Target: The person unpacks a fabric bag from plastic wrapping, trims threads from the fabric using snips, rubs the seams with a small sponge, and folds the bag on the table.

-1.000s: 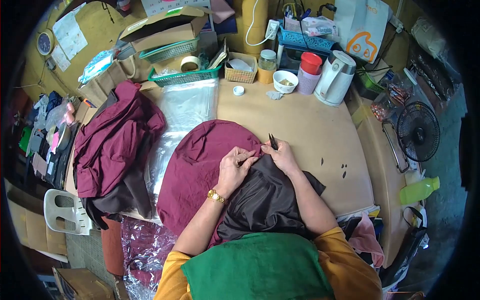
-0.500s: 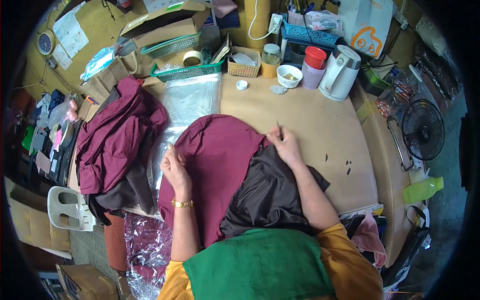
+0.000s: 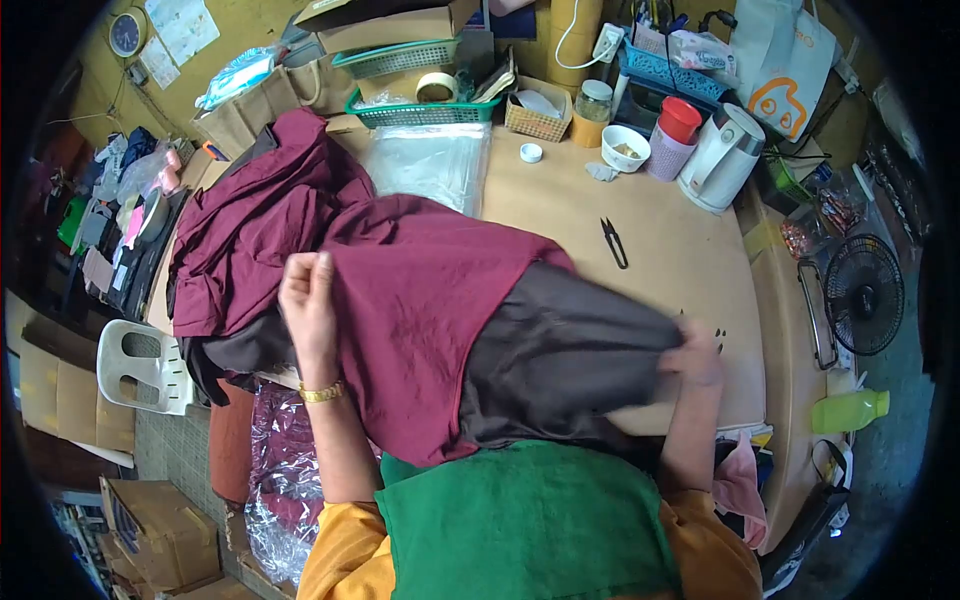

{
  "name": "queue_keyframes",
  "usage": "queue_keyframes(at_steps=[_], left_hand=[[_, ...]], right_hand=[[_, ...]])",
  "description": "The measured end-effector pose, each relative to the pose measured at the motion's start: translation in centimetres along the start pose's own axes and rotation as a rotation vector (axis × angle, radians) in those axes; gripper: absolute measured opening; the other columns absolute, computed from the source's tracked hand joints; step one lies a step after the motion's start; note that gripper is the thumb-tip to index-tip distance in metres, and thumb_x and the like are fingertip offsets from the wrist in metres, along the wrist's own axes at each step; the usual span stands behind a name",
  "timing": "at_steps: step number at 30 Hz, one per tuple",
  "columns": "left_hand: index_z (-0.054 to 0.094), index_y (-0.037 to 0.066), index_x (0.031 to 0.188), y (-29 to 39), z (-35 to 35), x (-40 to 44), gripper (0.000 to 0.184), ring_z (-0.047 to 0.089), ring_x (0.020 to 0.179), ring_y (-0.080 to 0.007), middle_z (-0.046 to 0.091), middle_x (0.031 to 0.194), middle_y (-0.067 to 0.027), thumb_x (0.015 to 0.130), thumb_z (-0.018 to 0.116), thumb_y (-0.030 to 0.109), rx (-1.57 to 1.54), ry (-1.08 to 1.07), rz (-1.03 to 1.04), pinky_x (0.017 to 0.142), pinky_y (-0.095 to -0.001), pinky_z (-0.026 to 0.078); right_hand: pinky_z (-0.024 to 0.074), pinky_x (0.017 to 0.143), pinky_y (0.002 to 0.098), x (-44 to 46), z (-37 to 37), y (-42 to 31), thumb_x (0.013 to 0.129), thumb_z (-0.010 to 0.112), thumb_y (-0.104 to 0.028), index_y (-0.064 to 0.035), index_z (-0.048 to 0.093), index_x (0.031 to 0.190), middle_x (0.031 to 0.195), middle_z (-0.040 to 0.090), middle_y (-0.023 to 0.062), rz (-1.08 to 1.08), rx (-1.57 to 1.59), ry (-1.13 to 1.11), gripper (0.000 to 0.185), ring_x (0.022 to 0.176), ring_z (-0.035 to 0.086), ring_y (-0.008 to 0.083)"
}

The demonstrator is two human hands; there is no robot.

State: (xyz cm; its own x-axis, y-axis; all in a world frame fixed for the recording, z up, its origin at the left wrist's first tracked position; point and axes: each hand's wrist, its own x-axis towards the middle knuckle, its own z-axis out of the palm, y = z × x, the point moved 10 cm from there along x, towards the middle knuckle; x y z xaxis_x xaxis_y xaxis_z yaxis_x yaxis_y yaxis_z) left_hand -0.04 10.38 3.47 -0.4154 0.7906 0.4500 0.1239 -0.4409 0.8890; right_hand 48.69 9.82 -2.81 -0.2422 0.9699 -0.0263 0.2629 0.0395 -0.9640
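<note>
A maroon and black cloth piece is spread across the table in front of me. My left hand, with a gold watch at the wrist, is closed in a pinch on its maroon left edge. At the right, my right hand is blurred by motion and grips the end of the black part, which is pulled out taut. Black thread snips lie on the table beyond the cloth.
A heap of maroon and black cloth lies at the left, beside clear plastic bags. Along the back stand green baskets, a jar, a white bowl and a kettle. A fan is at the right.
The snips have gone from my right hand to the table. That hand moved right and toward me, drawing out the black part; my left hand moved left with the maroon edge. The view shifted.
</note>
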Motion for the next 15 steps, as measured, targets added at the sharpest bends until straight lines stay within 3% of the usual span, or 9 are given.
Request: queue_keyframes(at_steps=[2,4,6,7,8,10,11,12,15], left_hand=[[0.059,0.006,0.087,1.3,-0.7,0.8,0.013,0.044,0.072,-0.0020,0.055,0.080,0.0060,0.097,0.063,0.013,-0.019,0.074,0.006,0.067,-0.0169,0.038],[0.058,0.004,0.086,1.0,-0.9,1.6,0.016,0.044,0.072,-0.0035,0.056,0.081,0.0045,0.096,0.064,0.014,0.126,0.116,0.117,0.068,-0.0189,0.040],[0.057,0.002,0.088,-0.4,-0.1,2.4,0.018,0.046,0.069,-0.0078,0.057,0.080,-0.0003,0.094,0.067,0.015,0.364,0.113,0.187,0.068,-0.0225,0.042],[0.056,0.001,0.093,0.1,0.6,1.9,0.019,0.048,0.067,-0.0146,0.056,0.080,-0.0065,0.091,0.069,0.013,0.696,0.148,0.217,0.068,-0.0276,0.043],[0.055,0.001,0.096,1.8,1.3,0.9,0.020,0.050,0.068,-0.0198,0.054,0.082,-0.0100,0.088,0.071,0.011,0.823,0.203,0.382,0.066,-0.0319,0.045],[0.055,0.001,0.097,4.4,2.1,-1.1,0.019,0.051,0.070,-0.0202,0.052,0.084,-0.0089,0.087,0.070,0.009,0.903,0.214,0.429,0.065,-0.0327,0.045],[0.055,0.002,0.100,3.1,2.0,-1.8,0.017,0.053,0.073,-0.0116,0.055,0.084,-0.0048,0.091,0.068,0.008,0.701,0.140,0.254,0.069,-0.0251,0.045],[0.057,0.001,0.096,1.3,2.4,-2.4,0.010,0.052,0.073,-0.0096,0.055,0.081,-0.0028,0.093,0.065,0.007,0.571,-0.025,0.128,0.068,-0.0246,0.045],[0.062,-0.001,0.091,-1.9,5.0,-5.3,0.008,0.059,0.073,-0.0164,0.062,0.080,-0.0078,0.090,0.065,0.006,0.491,-0.291,0.009,0.068,-0.0289,0.048]], right_hand=[[0.0529,0.081,0.0336,1.3,-2.2,-3.8,0.085,0.067,-0.015,0.0068,0.059,0.113,0.107,0.069,0.0116,-0.218,0.692,0.077,0.036,0.103,0.066,0.0222],[0.0507,0.086,0.0354,6.9,-2.9,-2.1,0.091,0.062,-0.015,-0.0003,0.052,0.127,0.118,0.063,0.0134,0.052,-0.326,0.157,0.040,0.105,0.063,0.0259],[0.0489,0.088,0.0356,7.9,-2.5,1.2,0.093,0.062,-0.018,-0.0023,0.050,0.131,0.119,0.061,0.0136,0.018,-0.420,0.205,0.043,0.106,0.062,0.0261],[0.0471,0.091,0.0359,8.6,-2.3,0.7,0.094,0.062,-0.021,-0.0043,0.047,0.135,0.121,0.059,0.0137,-0.028,-0.524,0.239,0.047,0.107,0.060,0.0264],[0.0471,0.091,0.0359,8.4,-1.9,0.8,0.094,0.062,-0.021,-0.0043,0.047,0.135,0.121,0.059,0.0137,-0.038,-0.528,0.224,0.047,0.107,0.060,0.0264],[0.0413,0.101,0.0355,5.9,0.3,1.0,0.094,0.063,-0.027,-0.0062,0.043,0.138,0.131,0.052,0.0153,-0.012,-0.032,0.160,0.052,0.119,0.054,0.0266],[0.0362,0.108,0.0386,5.1,1.6,2.0,0.087,0.072,-0.024,-0.0068,0.042,0.139,0.144,0.042,0.0180,-0.041,0.190,0.024,0.062,0.132,0.044,0.0274],[0.0362,0.108,0.0386,3.7,2.3,2.1,0.087,0.072,-0.024,-0.0068,0.042,0.139,0.144,0.042,0.0180,-0.031,0.193,0.018,0.062,0.132,0.044,0.0274],[0.0320,0.112,0.0421,0.2,6.6,-0.5,0.077,0.077,-0.014,-0.0048,0.047,0.135,0.149,0.038,0.0174,-0.193,-0.260,-0.161,0.066,0.136,0.040,0.0322]])
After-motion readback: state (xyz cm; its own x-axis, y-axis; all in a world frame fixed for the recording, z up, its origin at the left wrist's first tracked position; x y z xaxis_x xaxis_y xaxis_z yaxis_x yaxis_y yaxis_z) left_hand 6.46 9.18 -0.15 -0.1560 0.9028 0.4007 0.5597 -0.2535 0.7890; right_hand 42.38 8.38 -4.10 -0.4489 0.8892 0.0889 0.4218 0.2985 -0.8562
